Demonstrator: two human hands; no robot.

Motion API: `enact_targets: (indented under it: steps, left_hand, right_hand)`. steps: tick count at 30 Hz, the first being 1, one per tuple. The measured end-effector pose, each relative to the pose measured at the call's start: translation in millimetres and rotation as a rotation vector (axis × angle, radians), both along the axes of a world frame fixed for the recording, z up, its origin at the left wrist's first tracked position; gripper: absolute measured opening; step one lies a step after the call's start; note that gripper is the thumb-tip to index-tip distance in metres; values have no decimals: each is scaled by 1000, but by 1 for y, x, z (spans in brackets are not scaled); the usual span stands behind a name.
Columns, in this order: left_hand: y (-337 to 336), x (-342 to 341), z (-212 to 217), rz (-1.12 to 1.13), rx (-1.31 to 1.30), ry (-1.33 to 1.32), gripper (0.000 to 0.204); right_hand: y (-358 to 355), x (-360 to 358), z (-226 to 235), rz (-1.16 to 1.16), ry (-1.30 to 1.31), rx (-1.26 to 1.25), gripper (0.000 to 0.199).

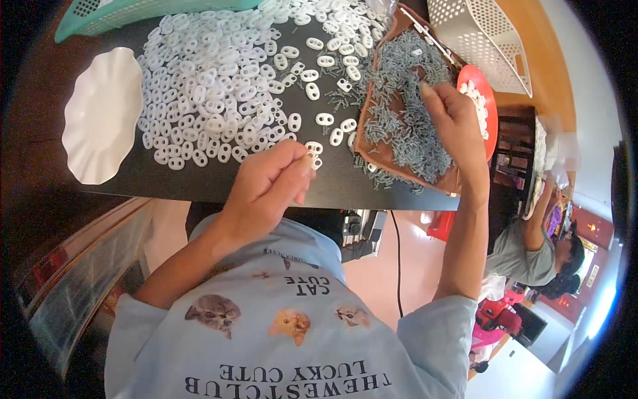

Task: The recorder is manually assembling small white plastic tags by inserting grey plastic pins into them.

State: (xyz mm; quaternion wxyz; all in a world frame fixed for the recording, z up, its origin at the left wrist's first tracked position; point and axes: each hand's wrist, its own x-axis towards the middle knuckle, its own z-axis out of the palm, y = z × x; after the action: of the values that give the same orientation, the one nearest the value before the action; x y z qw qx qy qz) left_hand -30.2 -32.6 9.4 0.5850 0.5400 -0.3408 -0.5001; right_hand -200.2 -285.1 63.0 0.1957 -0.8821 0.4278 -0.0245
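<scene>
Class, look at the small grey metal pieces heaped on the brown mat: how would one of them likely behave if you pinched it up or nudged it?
The grey pieces look short, thin and rod-like, so one may roll when nudged. They appear tiny beside the right hand, so probably light and fiddly to pinch. Heaped loosely, neighbours would likely shift.

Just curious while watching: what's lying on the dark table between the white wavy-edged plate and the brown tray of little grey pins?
In the head view, a big heap of white oval plastic pieces covers the table between the white plate and the brown tray.

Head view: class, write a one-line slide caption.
Left hand pinches a white plastic piece; right hand picks grey screws.
</scene>
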Motion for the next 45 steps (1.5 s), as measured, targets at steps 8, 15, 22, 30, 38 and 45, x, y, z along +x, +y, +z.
enact_targets:
  steps: [8, 15, 22, 30, 38, 45]
  left_hand:
    - [-1, 4, 7, -18, 40, 100, 17]
    - [1, 7, -1, -72, -48, 116, 23]
    - [4, 8, -5, -91, -110, 159, 21]
    - [5, 9, -6, -84, -128, 110, 22]
    - [4, 9, -7, -101, -133, 150, 23]
    - [4, 8, -6, -90, -147, 131, 23]
  right_hand:
    - [82, 29, 25, 99, -433, 786, 17]
    - [111, 44, 14, 350, -385, 620, 12]
    - [117, 50, 15, 370, -351, 551, 13]
    - [120, 57, 15, 376, -371, 504, 13]
    - [119, 56, 17, 347, -339, 568, 13]
    - [121, 56, 15, 341, -357, 524, 13]
